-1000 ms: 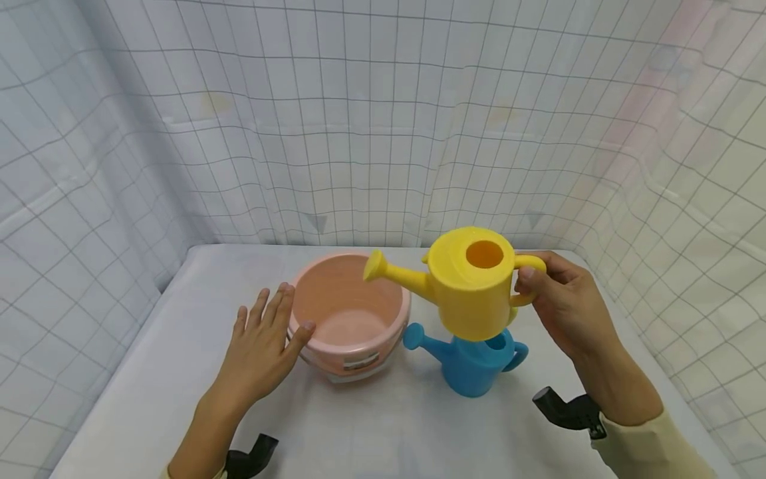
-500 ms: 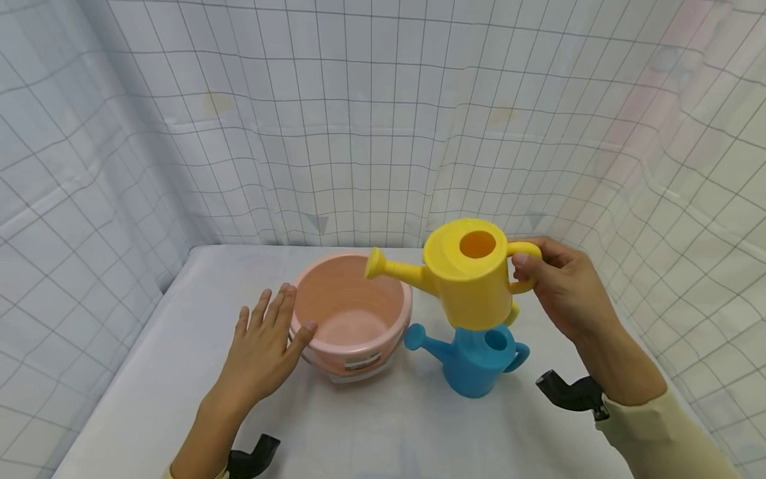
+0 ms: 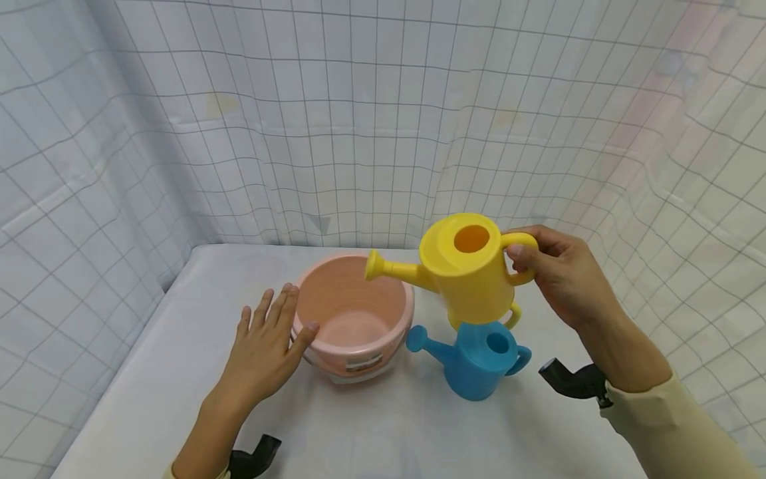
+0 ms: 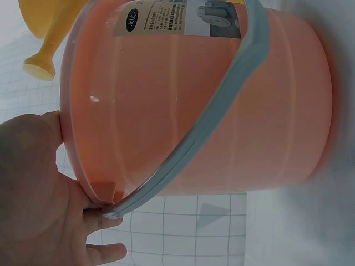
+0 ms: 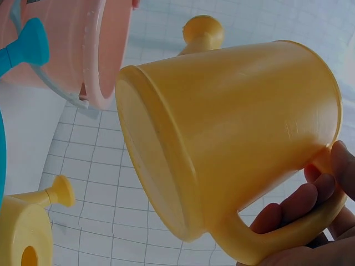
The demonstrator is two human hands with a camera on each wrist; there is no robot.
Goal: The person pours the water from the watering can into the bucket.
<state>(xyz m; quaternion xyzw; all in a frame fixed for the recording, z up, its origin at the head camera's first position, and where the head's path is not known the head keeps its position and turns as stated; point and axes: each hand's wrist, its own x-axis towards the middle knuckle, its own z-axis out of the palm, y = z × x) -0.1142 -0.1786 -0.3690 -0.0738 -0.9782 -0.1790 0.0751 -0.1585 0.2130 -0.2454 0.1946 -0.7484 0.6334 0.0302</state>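
Observation:
My right hand [image 3: 565,276] grips the handle of a yellow watering can [image 3: 463,259], which hangs in the air with its spout toward a pink bucket [image 3: 353,349]. In the right wrist view the fingers [image 5: 299,202] curl through that handle. My left hand [image 3: 257,352] lies with extended fingers against the bucket's left rim. A grey carrying handle [image 4: 211,105] hangs down the bucket's side. Below the raised can, a blue watering can [image 3: 475,366] stands on the table. Behind it is a second yellow watering can [image 5: 25,227], mostly hidden in the head view.
A white-covered table [image 3: 371,432] bears the bucket and the standing cans. White gridded curtain [image 3: 371,133] encloses the back and both sides. A printed label [image 4: 161,16] is stuck on the bucket. Black wrist cameras [image 3: 574,382] sit on both wrists.
My right hand has lifted the yellow watering can a little higher and slightly left, showing more of the second yellow can behind. My left hand stays at the bucket's rim.

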